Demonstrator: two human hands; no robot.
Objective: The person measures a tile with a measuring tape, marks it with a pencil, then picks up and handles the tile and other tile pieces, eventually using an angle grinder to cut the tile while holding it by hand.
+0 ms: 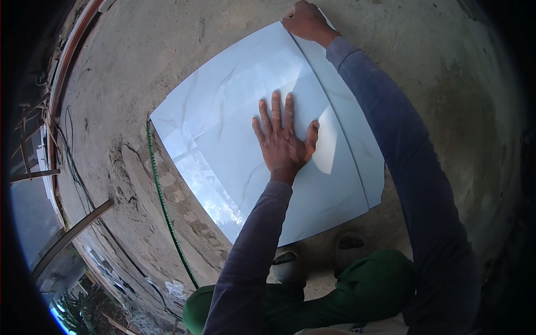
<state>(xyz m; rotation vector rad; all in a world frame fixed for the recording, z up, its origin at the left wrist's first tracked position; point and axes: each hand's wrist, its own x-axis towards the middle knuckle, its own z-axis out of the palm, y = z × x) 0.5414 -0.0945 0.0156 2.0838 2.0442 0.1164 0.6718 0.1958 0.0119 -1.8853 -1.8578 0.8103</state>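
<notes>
A large glossy white tile [223,100] with faint grey veins lies on the rough floor in front of my knees. Flat on its surface rests my left hand [283,144], fingers spread and holding nothing. Along the right side, a second pale tile [360,134] shows as a strip from under the first one's edge. At the far end of that edge, my right hand [309,25] is closed, its knuckles up, by the tiles' corner. Its fingertips are hidden, so what they grip does not show.
A thin green strip with small marks [159,190] runs from the tile's left corner toward my knee. Dark cables [75,167] and a wooden bar [75,234] lie at the left. My shoes [287,268] are close to the tile's near edge. Concrete floor [463,100] extends rightward.
</notes>
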